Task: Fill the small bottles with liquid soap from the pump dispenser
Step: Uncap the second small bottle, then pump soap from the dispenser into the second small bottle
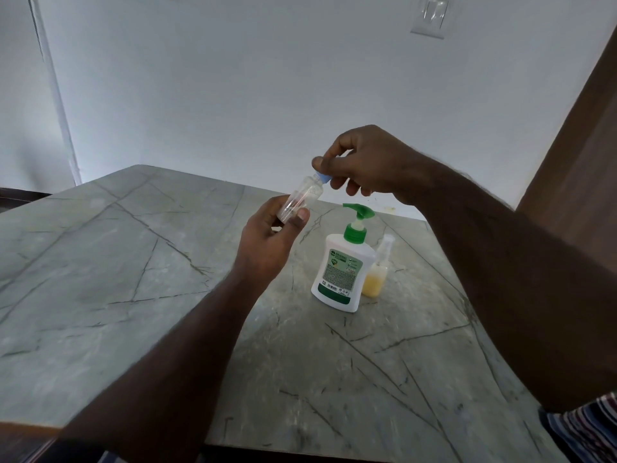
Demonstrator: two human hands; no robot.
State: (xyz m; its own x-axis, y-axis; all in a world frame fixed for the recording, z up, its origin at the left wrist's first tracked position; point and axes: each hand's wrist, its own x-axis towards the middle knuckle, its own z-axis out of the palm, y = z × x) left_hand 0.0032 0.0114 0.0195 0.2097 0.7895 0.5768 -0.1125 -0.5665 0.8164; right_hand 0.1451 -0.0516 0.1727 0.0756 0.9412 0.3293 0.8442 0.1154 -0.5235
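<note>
My left hand [270, 238] grips the base of a small clear bottle [302, 200], held tilted above the table. My right hand [364, 165] pinches the bottle's blue cap [323, 178] at its upper end. The bottle looks nearly empty. Below and to the right, a white pump dispenser [344, 272] with a green pump head stands upright on the table. Right beside it stands a second small clear bottle [377, 272], partly filled with yellow liquid, with a clear top.
The grey marble-patterned table [133, 279] stretches to the left and toward me. A white wall stands behind it, with a light switch [430, 16] high up. A brown wooden panel [584, 145] rises at the right. Striped cloth [591, 429] shows at the bottom right.
</note>
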